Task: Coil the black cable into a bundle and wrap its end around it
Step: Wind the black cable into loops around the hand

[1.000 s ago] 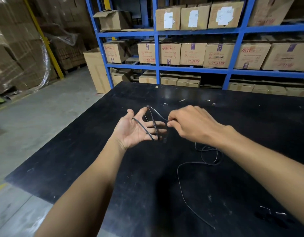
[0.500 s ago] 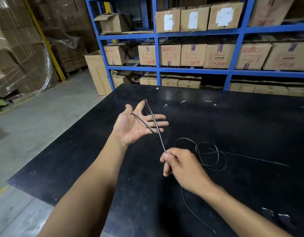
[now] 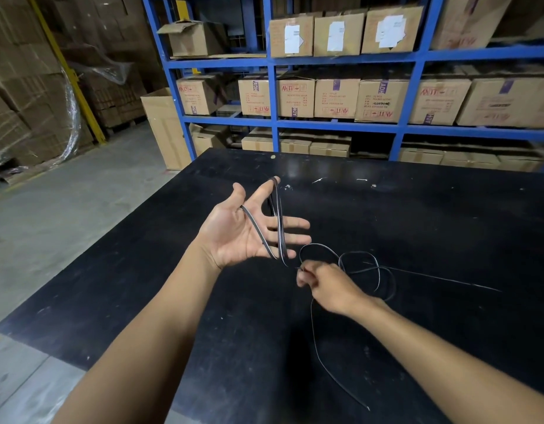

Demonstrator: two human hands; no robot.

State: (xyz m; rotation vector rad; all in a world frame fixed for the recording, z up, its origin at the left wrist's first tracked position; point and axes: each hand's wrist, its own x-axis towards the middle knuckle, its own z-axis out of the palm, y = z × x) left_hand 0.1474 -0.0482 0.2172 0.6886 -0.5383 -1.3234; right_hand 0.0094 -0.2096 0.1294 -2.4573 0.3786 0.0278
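Right hand (image 3: 327,287) blurred, its fingertips hidden, box (image 3: 481,19) cut off

Thin black cable (image 3: 279,228) with a smooth, glossy plastic-looking sheath; wide black tabletop (image 3: 417,215), matt, scuffed and speckled; brown corrugated cardboard boxes (image 3: 336,97), dull; blue painted metal shelving (image 3: 273,123); grey concrete floor (image 3: 81,203), rough.

Bare forearms (image 3: 160,332), no sleeves

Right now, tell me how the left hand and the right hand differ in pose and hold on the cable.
The left hand is raised, palm open, fingers spread; the right hand is lower and closed in a pinch. The black cable loops around the left hand's fingers, while the right hand grips one strand, near loose loops lying on the black table. Both are bare and touch the same cable.
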